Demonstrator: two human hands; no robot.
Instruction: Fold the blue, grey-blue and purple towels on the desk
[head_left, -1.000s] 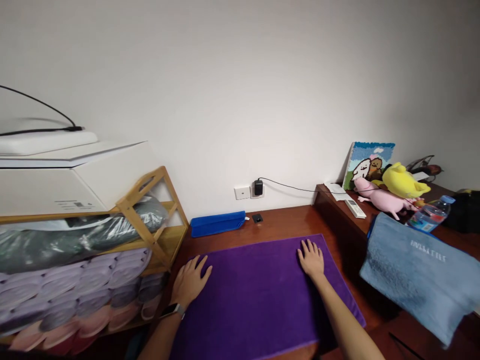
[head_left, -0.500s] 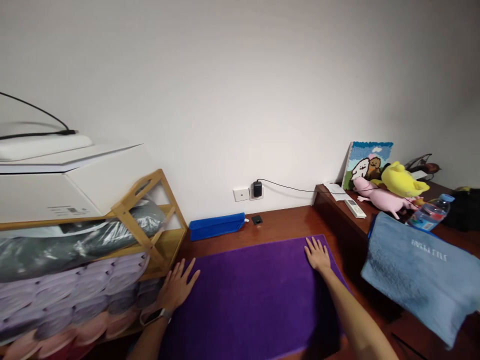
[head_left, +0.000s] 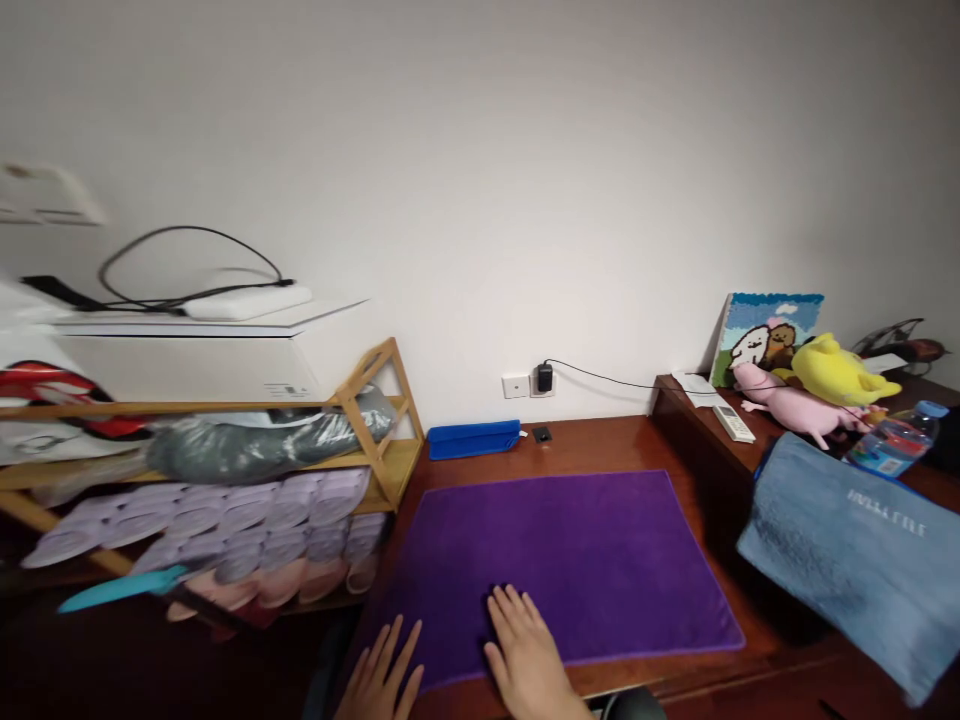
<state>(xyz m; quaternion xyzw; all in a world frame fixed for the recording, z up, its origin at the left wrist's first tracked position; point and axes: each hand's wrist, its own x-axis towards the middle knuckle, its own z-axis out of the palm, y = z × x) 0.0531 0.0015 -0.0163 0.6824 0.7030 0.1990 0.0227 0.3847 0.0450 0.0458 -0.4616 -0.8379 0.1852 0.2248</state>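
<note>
A purple towel (head_left: pixel 570 560) lies spread on the reddish-brown wooden tabletop (head_left: pixel 600 440). Over its near left corner is my left hand (head_left: pixel 382 675), fingers spread and holding nothing. My right hand (head_left: pixel 525 650) rests palm down at the towel's near edge, left of the middle, with its fingers stretched out on the cloth. Behind the purple towel, near the wall, a folded blue cloth (head_left: pixel 474 440) lies beside a small black square plate (head_left: pixel 541 434) in the tabletop.
At left a wooden rack (head_left: pixel 390 420) holds a white box (head_left: pixel 187 365), a plastic-wrapped bundle and rows of slippers (head_left: pixel 247 510). On the right a raised ledge carries a pink plush toy (head_left: pixel 795 402), a remote (head_left: pixel 733 423), a bottle (head_left: pixel 900 440) and a hanging blue-grey towel (head_left: pixel 847 560).
Both hands have come back toward me; the right one has also moved left, from the far right corner to the near edge. The view has swung left. The purple towel lies flat.
</note>
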